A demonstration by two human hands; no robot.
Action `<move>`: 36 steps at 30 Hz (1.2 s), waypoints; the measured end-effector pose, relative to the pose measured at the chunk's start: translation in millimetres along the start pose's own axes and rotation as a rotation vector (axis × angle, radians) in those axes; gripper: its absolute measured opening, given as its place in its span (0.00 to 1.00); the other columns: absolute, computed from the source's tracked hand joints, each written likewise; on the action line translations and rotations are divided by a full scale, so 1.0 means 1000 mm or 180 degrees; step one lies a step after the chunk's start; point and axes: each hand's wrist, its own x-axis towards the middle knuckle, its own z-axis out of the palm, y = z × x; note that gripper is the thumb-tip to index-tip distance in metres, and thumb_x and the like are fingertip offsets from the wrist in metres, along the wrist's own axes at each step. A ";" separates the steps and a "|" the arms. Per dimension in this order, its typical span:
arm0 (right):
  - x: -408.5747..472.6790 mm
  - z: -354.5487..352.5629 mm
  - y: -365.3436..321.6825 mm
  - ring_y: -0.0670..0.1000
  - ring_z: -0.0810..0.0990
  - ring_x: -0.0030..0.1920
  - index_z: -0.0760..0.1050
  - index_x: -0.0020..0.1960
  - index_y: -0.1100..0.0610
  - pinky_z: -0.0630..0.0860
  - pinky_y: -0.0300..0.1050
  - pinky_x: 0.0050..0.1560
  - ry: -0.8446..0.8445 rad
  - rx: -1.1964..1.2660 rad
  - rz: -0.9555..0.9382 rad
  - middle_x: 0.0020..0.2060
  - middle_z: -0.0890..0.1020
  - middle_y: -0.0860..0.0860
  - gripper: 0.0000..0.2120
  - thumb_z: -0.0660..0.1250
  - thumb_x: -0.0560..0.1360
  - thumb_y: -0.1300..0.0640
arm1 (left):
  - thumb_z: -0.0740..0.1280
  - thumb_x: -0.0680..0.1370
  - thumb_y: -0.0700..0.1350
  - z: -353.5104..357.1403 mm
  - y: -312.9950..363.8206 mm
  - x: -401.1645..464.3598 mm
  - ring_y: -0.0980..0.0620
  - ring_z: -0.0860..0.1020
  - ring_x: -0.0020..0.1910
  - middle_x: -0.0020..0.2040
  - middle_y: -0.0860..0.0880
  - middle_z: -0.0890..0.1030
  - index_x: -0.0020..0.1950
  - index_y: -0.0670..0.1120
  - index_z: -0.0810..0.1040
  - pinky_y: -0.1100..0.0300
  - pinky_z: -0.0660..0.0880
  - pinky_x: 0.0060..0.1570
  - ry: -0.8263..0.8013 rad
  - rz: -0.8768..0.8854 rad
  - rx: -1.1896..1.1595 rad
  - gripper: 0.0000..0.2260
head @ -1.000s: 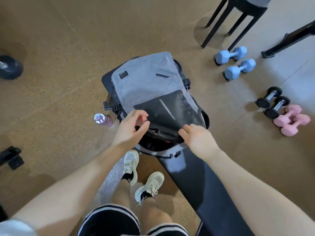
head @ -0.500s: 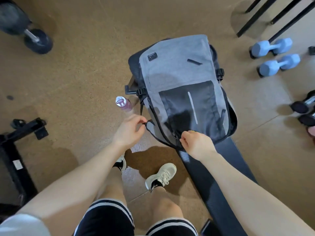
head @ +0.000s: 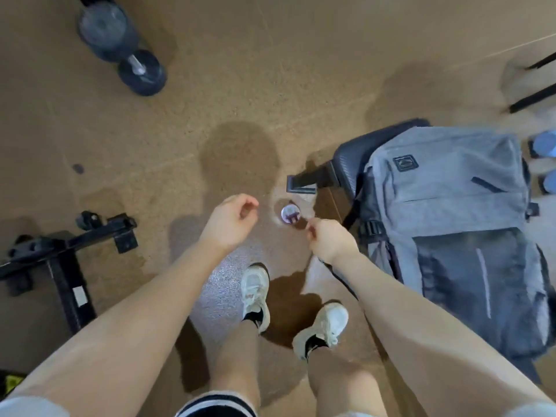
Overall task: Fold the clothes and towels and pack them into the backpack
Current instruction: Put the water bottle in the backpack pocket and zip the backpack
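Observation:
The grey backpack (head: 445, 212) with a dark front pocket lies on the black bench (head: 346, 164) at the right, and its top looks zipped. Neither hand touches it. My left hand (head: 231, 221) hovers over the floor with loosely curled fingers and holds nothing. My right hand (head: 328, 239) hangs just left of the backpack, its fingers curled in with thumb against forefinger, and nothing shows in it. No clothes or towels are in view.
A small pink bottle (head: 290, 213) stands on the floor between my hands. A black dumbbell (head: 129, 52) lies at the top left and a black equipment frame (head: 60, 251) at the left. Blue dumbbells (head: 544, 145) sit at the right edge. My feet (head: 255, 293) are below.
Both hands have let go of the backpack's top edge and drawn left, away from it. The view has swung left, so the backpack now sits at the right.

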 end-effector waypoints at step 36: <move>0.065 -0.001 0.007 0.46 0.75 0.53 0.72 0.62 0.47 0.71 0.37 0.51 -0.0061 0.1880 0.0433 0.54 0.76 0.45 0.24 0.73 0.68 0.56 | 0.70 0.72 0.55 0.054 -0.058 0.094 0.48 0.64 0.68 0.71 0.49 0.62 0.75 0.49 0.58 0.54 0.63 0.66 -0.0826 0.0993 0.1121 0.36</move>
